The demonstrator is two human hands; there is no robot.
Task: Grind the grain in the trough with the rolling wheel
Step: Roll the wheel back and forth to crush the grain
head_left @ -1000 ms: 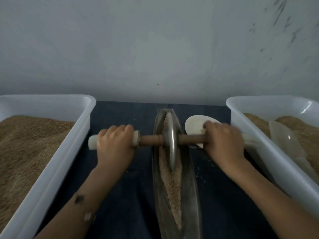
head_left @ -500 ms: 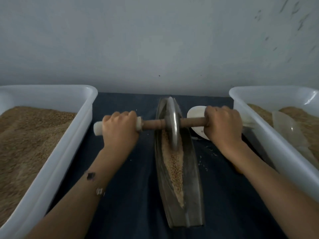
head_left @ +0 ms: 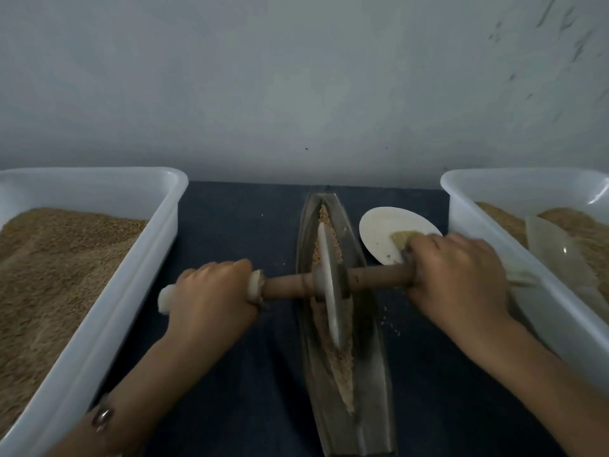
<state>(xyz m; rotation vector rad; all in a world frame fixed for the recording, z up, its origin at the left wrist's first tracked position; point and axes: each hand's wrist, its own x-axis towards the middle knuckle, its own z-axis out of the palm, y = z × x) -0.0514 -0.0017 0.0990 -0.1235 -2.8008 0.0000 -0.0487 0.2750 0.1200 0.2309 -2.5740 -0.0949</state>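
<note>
Left hand [head_left: 211,291]: clenched around white-capped end of wooden axle [head_left: 379,280], left of trough [head_left: 372,374]. Right hand [head_left: 458,278]: clenched around opposite axle end, right of trough. Rolling wheel [head_left: 329,291]: upright on axle, seated mid-trough in grain [head_left: 342,367]. Trough: metal, boat-shaped, lengthwise on dark tabletop [head_left: 237,225]. White plate [head_left: 382,232]: just right of trough, partly behind right hand. 2 white tubs of grain: 1 left of trough [head_left: 99,324], 1 right [head_left: 478,209].
</note>
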